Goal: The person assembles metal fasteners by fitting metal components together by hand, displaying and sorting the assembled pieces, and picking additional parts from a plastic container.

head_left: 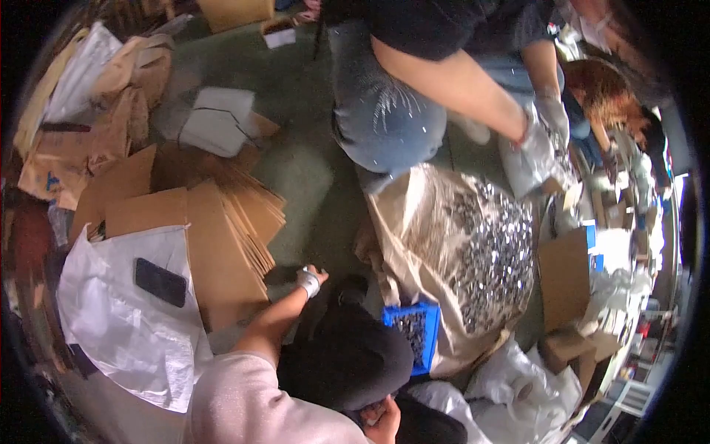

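My left hand [313, 279], with a white covering around it, hangs over the floor just right of a fanned stack of cardboard sheets [231, 235]. Its fingers are too small and partly covered to read. My right hand [383, 421] is low in front of my body, by my dark-trousered leg, its fingers curled closed; what they hold, if anything, I cannot make out. Beyond my knee stands a blue tray [432, 334] with many small dark pieces in it. It rests at the edge of a tan sheet [420, 229] strewn with small shiny dark metal-like pieces [494, 255].
Opposite me a person in jeans with gloved hands [538, 144] works over a clear plastic bag. A phone [160, 282] lies on a white woven sack [133, 333] at the left. Clear plastic bags [521, 385] and an upright cardboard piece [563, 277] stand to the right.
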`<state>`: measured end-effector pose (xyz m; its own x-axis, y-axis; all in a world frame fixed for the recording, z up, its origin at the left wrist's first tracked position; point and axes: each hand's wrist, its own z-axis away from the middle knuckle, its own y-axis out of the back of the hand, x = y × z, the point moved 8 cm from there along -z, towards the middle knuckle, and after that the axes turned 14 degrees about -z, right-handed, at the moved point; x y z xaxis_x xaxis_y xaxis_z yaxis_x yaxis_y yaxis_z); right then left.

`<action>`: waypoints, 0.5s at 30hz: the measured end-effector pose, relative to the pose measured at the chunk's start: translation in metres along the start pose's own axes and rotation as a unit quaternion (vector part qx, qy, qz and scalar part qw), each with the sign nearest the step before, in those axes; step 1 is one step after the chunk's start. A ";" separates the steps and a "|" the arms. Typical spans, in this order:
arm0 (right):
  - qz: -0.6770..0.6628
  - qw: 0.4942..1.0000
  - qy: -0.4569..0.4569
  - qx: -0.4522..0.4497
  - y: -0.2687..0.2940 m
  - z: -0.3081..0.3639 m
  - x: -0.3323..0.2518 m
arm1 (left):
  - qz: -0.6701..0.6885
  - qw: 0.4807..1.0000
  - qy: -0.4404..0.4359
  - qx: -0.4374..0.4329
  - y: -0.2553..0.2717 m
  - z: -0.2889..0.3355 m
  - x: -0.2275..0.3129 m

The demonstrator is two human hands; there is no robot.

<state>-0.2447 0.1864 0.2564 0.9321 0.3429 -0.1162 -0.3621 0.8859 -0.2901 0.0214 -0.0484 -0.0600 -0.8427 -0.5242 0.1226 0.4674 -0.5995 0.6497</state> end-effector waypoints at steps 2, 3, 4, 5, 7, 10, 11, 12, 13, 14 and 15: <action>-0.029 0.998 0.000 0.050 -0.003 0.001 -0.016 | 0.021 0.999 0.010 0.040 -0.007 0.006 0.016; 0.051 0.999 -0.007 0.013 -0.041 0.008 0.022 | -0.011 0.996 0.028 0.090 0.028 -0.012 -0.016; 0.037 0.999 -0.014 0.008 -0.048 0.018 0.019 | -0.020 0.991 0.052 0.123 0.030 -0.004 -0.013; 0.023 1.000 -0.021 0.004 -0.052 0.024 0.019 | -0.011 0.991 0.054 0.123 0.029 0.000 -0.009; 0.024 1.000 -0.003 0.014 -0.050 0.030 0.013 | 0.002 0.998 0.041 0.050 0.029 0.012 0.007; 0.030 0.999 0.001 0.018 -0.045 0.027 0.008 | -0.013 0.996 0.083 0.041 0.023 0.012 0.008; 0.036 0.999 -0.003 0.015 -0.044 0.027 0.012 | -0.013 0.995 0.088 0.044 0.021 0.012 0.002; 0.041 0.999 -0.002 0.012 -0.045 0.024 0.010 | -0.017 0.994 0.088 0.059 0.023 0.012 0.004; 0.046 0.999 -0.001 0.009 -0.046 0.022 0.009 | -0.022 0.993 0.088 0.074 0.025 0.012 0.005; 0.051 0.999 0.000 0.006 -0.046 0.020 0.010 | 0.008 0.996 0.078 0.053 0.022 0.009 0.003; 0.054 0.999 0.003 0.005 -0.044 0.018 0.008 | 0.009 0.996 0.075 0.052 0.021 0.011 0.008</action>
<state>-0.2209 0.1556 0.2857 0.8876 0.4345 -0.1527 -0.4603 0.8470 -0.2659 0.0216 -0.0586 -0.0366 -0.7821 -0.6226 0.0267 0.4444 -0.5272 0.7242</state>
